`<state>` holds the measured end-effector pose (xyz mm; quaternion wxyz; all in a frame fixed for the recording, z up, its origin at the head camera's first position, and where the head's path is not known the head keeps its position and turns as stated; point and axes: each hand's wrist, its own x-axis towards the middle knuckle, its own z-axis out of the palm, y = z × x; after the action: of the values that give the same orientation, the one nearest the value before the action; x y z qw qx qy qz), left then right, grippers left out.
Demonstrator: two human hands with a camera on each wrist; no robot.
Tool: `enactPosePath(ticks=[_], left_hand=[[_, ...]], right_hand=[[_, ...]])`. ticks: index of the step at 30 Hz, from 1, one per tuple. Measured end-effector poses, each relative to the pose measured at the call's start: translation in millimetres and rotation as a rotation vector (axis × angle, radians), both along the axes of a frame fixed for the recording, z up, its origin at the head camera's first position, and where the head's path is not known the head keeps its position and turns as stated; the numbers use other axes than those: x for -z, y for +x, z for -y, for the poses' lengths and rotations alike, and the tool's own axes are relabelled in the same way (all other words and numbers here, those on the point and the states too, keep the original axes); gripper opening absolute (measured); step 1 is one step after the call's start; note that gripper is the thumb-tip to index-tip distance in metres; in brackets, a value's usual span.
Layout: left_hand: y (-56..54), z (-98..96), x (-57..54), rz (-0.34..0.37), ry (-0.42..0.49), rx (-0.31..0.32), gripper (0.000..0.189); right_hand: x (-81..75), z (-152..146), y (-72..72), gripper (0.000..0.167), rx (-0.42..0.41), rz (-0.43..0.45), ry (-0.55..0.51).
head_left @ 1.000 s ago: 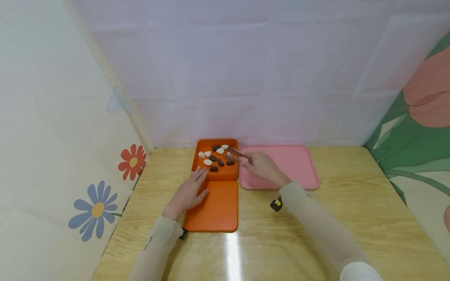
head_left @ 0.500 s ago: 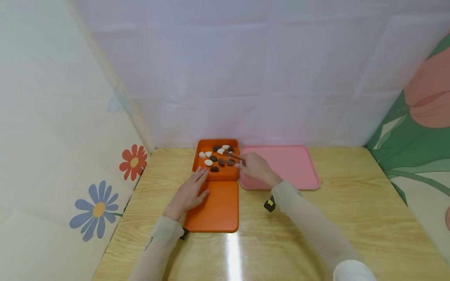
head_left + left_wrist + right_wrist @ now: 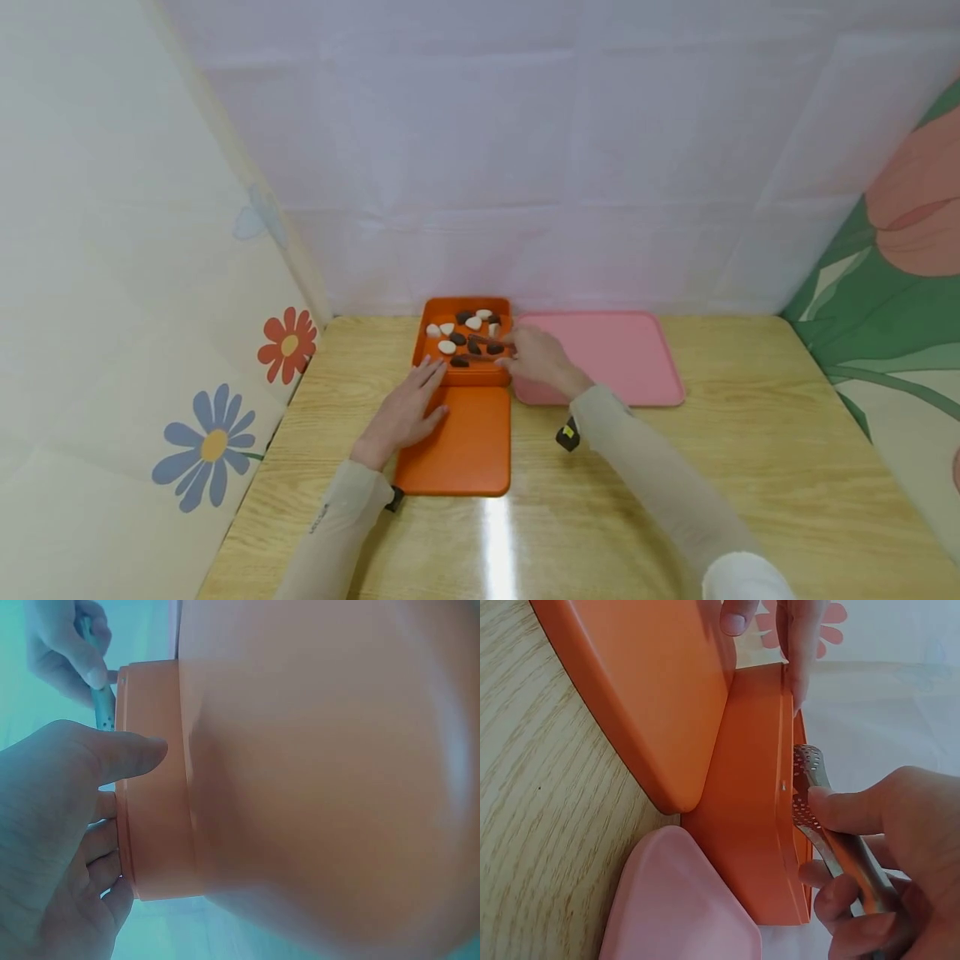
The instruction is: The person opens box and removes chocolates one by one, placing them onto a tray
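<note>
In the head view my right hand [image 3: 542, 360] holds metal tongs [image 3: 853, 861] over the right side of an orange box [image 3: 472, 378]. The right wrist view has thumb and fingers around the tongs, whose two perforated ends stand apart, dipping past the box rim. Inside the box lie several dark pieces [image 3: 457, 339] and several white pieces [image 3: 447, 347], small and rounded. My left hand [image 3: 401, 410] rests with its fingertips at the box's front-left rim, fingers straight and thumb out to the side. No piece is visible between the tong ends.
An orange lid-like panel [image 3: 457, 450] lies flat against the box's near side. To the box's right is a pink tray [image 3: 630, 358]. Both stand on a wooden table [image 3: 600, 517], with a pale cloth wall [image 3: 480, 167] close behind.
My right hand has moved a little left and the tongs have come lower and nearer into the box, their arms spread wider. My left hand stays in place.
</note>
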<state>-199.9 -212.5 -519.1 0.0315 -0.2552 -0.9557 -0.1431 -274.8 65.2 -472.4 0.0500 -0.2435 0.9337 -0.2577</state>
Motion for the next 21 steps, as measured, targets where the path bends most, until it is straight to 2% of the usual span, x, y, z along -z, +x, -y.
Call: enactPosePath(ticks=[9,21], left_hand=[[-2.0,0.6,2.0,0.005,-0.002,-0.001,0.076],[-0.8,0.3,0.2,0.005,-0.001,0.000,0.076]], right_hand=[[1.6,8.1,-4.3,0.041,-0.008,-0.042,0.042],[4.6,20.3,-8.8,0.039,-0.014,-0.031,0.107]])
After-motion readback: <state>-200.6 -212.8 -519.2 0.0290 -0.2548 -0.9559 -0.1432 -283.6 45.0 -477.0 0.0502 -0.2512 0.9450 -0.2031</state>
